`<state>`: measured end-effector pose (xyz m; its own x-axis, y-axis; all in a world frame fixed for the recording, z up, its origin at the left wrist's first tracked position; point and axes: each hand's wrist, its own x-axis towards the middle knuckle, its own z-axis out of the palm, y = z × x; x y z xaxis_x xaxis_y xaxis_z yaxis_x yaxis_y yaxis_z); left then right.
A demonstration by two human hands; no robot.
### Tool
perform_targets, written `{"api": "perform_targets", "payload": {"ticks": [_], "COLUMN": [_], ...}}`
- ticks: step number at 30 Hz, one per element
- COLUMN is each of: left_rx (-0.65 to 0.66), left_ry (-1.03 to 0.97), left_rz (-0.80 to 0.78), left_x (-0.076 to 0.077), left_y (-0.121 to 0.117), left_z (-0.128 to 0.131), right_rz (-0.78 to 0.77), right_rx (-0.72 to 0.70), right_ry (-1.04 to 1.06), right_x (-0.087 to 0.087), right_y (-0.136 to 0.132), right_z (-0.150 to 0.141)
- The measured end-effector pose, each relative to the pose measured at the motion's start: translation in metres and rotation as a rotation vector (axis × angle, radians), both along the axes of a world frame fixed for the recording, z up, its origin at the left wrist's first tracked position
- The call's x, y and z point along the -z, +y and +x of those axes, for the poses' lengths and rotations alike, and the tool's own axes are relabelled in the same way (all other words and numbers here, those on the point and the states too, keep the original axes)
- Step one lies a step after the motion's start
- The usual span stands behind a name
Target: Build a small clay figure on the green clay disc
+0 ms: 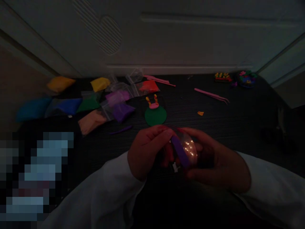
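Two inward-turned hands (pixel 146 151) (pixel 221 163) around a purple-banded light (pixel 189 149)

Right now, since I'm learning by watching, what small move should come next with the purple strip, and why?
Perhaps press gently along the purple strip with the left hand, working towards its lower end: the thumb sits by the upper end, the rest of the strip's face lies uncovered, and the right hand seems to steady the lit clear piece.
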<state>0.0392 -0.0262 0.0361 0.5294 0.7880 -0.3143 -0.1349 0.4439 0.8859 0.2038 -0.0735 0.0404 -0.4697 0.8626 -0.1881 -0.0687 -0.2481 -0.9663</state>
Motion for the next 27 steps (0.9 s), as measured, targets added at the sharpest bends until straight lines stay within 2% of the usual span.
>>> {"api": "perform_targets", "payload": {"ticks": [11,27], "left_rx": [0.013,0.011], "left_ry": [0.062,0.116], "left_rz": [0.021,0.066], "left_x": [-0.0047,-0.0053], "left_y": [-0.0020,-0.0028], "left_z": [-0.0009,-0.0007], "right_rz": [-0.145,-0.165], "right_rx": [-0.002,-0.041], "right_ry": [0.075,0.140], "right_x": [-0.0024,-0.0014], "right_y": [-0.0003,-0.0002], "right_z": [-0.0018,-0.0012]}}
